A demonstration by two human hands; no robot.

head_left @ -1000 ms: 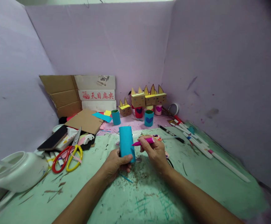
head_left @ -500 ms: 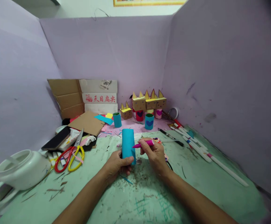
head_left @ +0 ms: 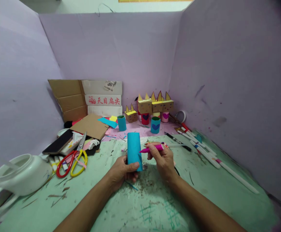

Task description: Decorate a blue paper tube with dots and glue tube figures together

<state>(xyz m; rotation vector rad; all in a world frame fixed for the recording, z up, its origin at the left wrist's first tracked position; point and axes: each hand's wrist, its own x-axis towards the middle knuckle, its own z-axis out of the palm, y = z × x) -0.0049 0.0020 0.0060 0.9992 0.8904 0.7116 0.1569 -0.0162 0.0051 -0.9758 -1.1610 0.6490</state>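
My left hand (head_left: 122,172) grips the lower end of an upright blue paper-covered tube (head_left: 134,150) over the green mat. My right hand (head_left: 163,161) is closed around a pink marker (head_left: 152,149), whose tip points left and touches or nearly touches the tube's right side. Both hands are at the middle of the table.
Red and yellow scissors (head_left: 71,159), a phone (head_left: 58,146) and cardboard pieces (head_left: 90,125) lie at the left. A white jar (head_left: 21,175) stands at the far left. Cardboard cat figures (head_left: 152,106) and small tubes line the back. Several markers (head_left: 203,149) lie at the right. Purple panels enclose the table.
The hands, tube and marker keep nearly the same pose; the view has shifted slightly, and the tube stands a little more upright.
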